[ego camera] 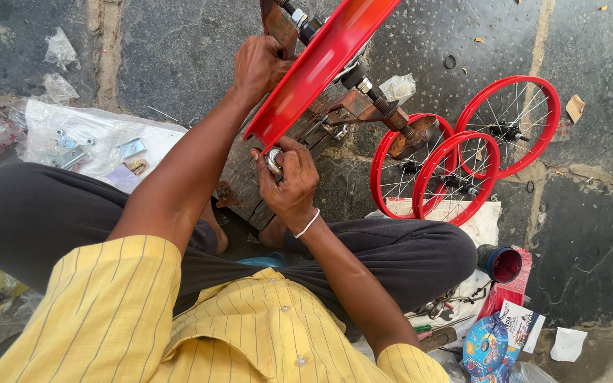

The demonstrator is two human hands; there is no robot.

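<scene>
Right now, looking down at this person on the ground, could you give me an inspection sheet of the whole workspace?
Surface: dark stone paving with pale joints.
Job's things: red wheel rim on a rusty stand; small metal part at its lower edge.
Clutter: white plastic sheet with metal brackets; three red spoked wheels; dark cup; printed packets; scraps.
Grips: left hand grips the stand top; right hand closed on the metal part.
Cables: nothing seen.
Surroundings: person seated cross-legged, yellow striped shirt.
</scene>
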